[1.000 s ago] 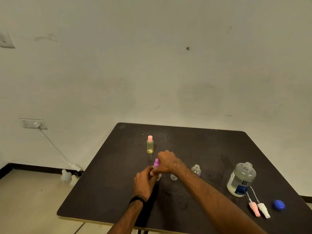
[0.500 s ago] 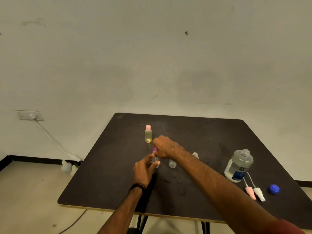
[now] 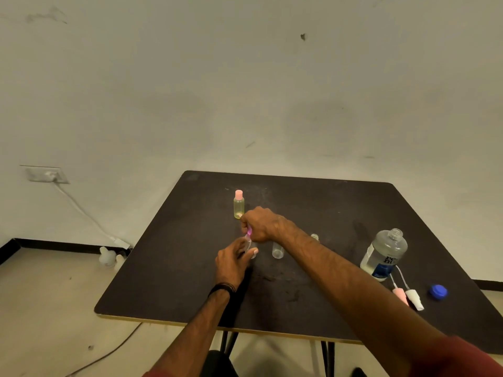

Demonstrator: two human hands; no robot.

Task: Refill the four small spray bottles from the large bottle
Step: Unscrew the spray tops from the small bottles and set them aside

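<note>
My left hand [image 3: 234, 263] grips a small clear spray bottle [image 3: 251, 250] standing on the dark table [image 3: 174, 268]. My right hand [image 3: 260, 224] pinches its purple spray top [image 3: 249, 234] from above. A yellow bottle with a pink cap [image 3: 239, 204] stands behind my hands. An uncapped small clear bottle [image 3: 277, 250] stands to the right, and another [image 3: 314, 236] peeks from behind my right forearm. The large uncapped bottle [image 3: 384, 254] stands at the right.
A pink spray top [image 3: 400, 293] and a white spray top [image 3: 414, 299] lie in front of the large bottle, with its blue cap [image 3: 438, 291] further right. On the floor at the left lie a cable and white plastic objects [image 3: 107, 257]. A wall stands close behind the table.
The camera has tilted, so the table sits lower in view. Both hands stay on the purple-topped bottle; my right hand has shifted slightly on the top.
</note>
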